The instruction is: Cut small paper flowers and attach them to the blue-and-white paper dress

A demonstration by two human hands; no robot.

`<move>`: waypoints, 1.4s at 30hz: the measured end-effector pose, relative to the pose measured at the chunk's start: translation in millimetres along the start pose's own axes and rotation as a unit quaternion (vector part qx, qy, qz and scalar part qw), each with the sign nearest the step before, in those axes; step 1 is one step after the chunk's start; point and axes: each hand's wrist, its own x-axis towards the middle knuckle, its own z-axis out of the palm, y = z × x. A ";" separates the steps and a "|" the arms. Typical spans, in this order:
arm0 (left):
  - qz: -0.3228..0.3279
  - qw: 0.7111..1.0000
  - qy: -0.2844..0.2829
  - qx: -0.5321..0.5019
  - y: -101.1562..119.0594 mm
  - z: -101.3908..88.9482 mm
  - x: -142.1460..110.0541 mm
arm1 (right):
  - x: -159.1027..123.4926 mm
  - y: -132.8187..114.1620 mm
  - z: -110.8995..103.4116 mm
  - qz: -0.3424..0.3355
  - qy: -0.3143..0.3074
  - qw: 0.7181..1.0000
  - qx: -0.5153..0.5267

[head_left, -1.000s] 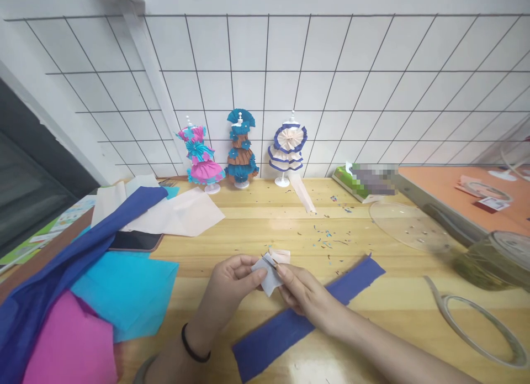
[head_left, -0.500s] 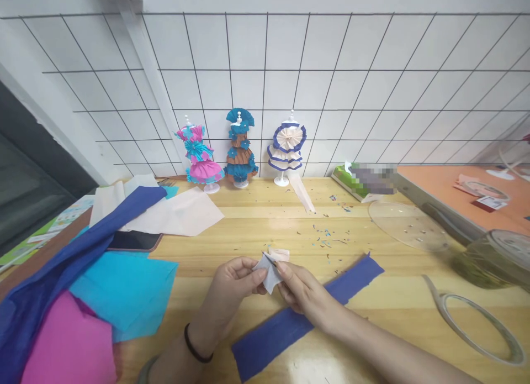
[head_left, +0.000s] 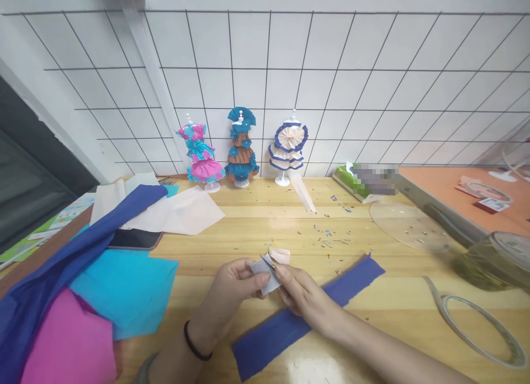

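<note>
Over the wooden table (head_left: 256, 224), my left hand (head_left: 234, 287) and my right hand (head_left: 304, 295) pinch a small piece of pale paper (head_left: 265, 274) between thumbs and fingertips. Both hands are closed on it, left from the left side, right from the right. A little folded cream paper bit (head_left: 280, 255) lies on the table just behind the hands. Under my right wrist runs a long dark blue paper strip (head_left: 306, 317).
Three paper-dress mannequins stand by the grid wall: pink (head_left: 199, 157), teal and brown (head_left: 240, 146), cream and blue (head_left: 287, 146). Coloured paper sheets (head_left: 120, 287) and a phone (head_left: 134, 239) lie left. A clear lid (head_left: 408, 224), scissors (head_left: 472, 317), a tissue box (head_left: 358, 182) sit right.
The pale paper piece has been turned and folded a little between my fingertips. Both hands stay in the same spot.
</note>
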 end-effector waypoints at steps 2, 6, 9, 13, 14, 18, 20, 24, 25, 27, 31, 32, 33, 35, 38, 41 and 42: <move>-0.021 0.999 -0.008 -0.036 -1.3 1.1 -0.3 | 0.4 2.2 1.7 0.007 0.006 1.000 0.014; -0.044 0.993 -0.037 -0.099 -0.7 4.0 -1.5 | 1.2 6.8 4.7 0.014 0.024 0.999 0.042; -0.054 0.989 -0.047 -0.127 -0.7 5.1 -1.6 | 1.0 7.9 6.3 0.020 0.027 0.998 0.049; -0.060 0.986 -0.055 -0.144 -1.5 6.6 -1.4 | 0.2 9.7 8.0 0.021 0.036 0.997 0.064; -0.060 0.986 -0.057 -0.147 -1.7 7.1 -1.5 | 0.1 10.4 8.5 0.020 0.038 0.997 0.070; -0.065 0.984 -0.047 -0.157 -2.8 8.5 -2.1 | 0.1 11.5 10.7 0.010 0.044 0.995 0.089; -0.071 0.985 -0.034 -0.154 -4.0 8.5 -1.8 | 0.3 11.5 11.6 0.006 0.044 0.994 0.096; -0.074 0.987 -0.027 -0.140 -7.8 7.1 -0.5 | 0.5 13.4 12.8 0.005 0.049 0.993 0.109; -0.073 0.987 -0.029 -0.141 -8.7 6.8 -0.3 | 0.5 14.1 13.1 0.003 0.050 0.992 0.112; -0.069 0.986 -0.034 -0.147 -10.1 6.4 -0.4 | 0.2 15.2 14.1 -0.001 0.052 0.992 0.115; -0.065 0.986 -0.039 -0.149 -9.7 7.6 -1.5 | -0.6 15.1 16.4 -0.009 0.059 0.992 0.113; -0.064 0.987 -0.038 -0.145 -9.3 8.1 -1.7 | -0.7 14.9 17.0 -0.009 0.062 0.992 0.112; -0.065 0.988 -0.034 -0.139 -8.8 8.6 -1.7 | -0.7 14.8 17.4 -0.010 0.064 0.992 0.112; -0.067 0.989 -0.027 -0.130 -8.4 9.1 -1.6 | -0.5 15.1 18.0 -0.008 0.068 0.991 0.113; -0.066 0.988 -0.032 -0.133 -9.8 8.9 -1.0 | 0.1 15.9 18.9 -0.002 0.075 0.989 0.126; -0.059 0.987 -0.045 -0.142 -12.2 7.7 -0.7 | 0.6 16.6 19.5 0.003 0.079 0.988 0.133; -0.057 0.987 -0.046 -0.141 -12.6 7.1 -0.6 | 0.6 16.8 19.5 0.004 0.078 0.988 0.133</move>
